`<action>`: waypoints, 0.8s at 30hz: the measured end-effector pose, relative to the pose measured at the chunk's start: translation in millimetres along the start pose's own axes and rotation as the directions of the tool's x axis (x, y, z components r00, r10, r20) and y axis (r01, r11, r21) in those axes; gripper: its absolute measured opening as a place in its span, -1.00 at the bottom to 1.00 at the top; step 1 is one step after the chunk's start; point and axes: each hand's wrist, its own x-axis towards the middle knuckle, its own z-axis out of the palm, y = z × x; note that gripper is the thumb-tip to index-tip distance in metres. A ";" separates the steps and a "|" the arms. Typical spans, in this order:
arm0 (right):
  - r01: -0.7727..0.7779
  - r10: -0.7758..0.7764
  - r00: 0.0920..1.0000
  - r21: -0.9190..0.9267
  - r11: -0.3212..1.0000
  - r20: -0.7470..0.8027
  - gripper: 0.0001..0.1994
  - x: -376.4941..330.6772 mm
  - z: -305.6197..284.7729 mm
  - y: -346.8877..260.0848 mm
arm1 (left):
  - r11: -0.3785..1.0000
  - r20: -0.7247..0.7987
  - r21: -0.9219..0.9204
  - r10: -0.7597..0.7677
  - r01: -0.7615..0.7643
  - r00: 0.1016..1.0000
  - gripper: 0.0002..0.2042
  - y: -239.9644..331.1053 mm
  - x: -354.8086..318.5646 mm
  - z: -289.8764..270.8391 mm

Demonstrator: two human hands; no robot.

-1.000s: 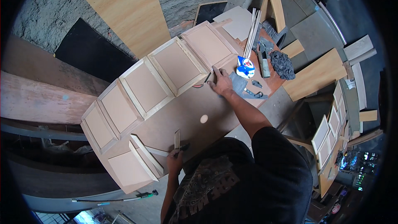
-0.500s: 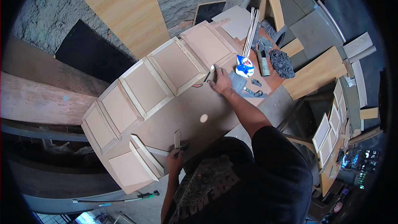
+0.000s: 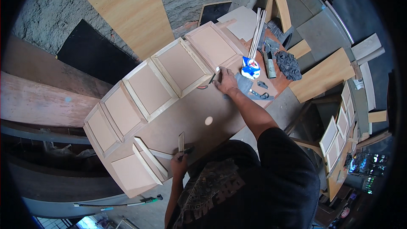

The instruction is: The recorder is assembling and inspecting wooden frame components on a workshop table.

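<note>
Along the far side of the brown work board (image 3: 195, 114) stands a row of framed panels (image 3: 169, 70), pale wood strips bordering light brown fields. My right hand (image 3: 229, 81) reaches to the near corner of the farthest-right panels. Its index fingertip is by a small white dab (image 3: 218, 69), with the thumb apart from it. Down at the board's near edge, my left hand (image 3: 179, 164) is closed around a narrow flat pale strip (image 3: 181, 142). A dark object (image 3: 189, 149) shows beside that hand, its kind unclear. Loose frame strips (image 3: 151, 157) lean at a separate panel (image 3: 133, 174) close by.
Right of my right hand are a blue-and-white packet (image 3: 250, 68), thin sticks (image 3: 257, 34), a grey scraper-like tool (image 3: 260, 96) and crumpled dark cloth (image 3: 288, 65). A pale round disc (image 3: 208, 121) lies on the board. Wooden sheets (image 3: 131, 12) lean against the rough wall.
My right hand has shifted very slightly at the panel corner. The left hand and the panels look unchanged.
</note>
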 end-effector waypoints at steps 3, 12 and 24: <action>0.000 0.000 1.000 0.026 1.000 -0.008 -0.13 -0.9 -1.1 -3.9 | 1.000 -0.014 0.000 0.018 -0.018 1.000 -0.79 -5.7 1.0 0.0; -0.007 0.007 0.999 -0.011 1.000 0.047 -0.13 -1.5 -5.4 -6.3 | 0.999 -0.002 0.034 -0.022 0.022 1.000 -0.77 0.0 0.0 -1.0; -0.009 0.010 0.999 -0.030 1.000 0.041 -0.08 0.1 -5.2 -6.6 | 0.998 -0.011 0.064 -0.012 0.012 1.000 -0.76 -7.0 1.6 -0.9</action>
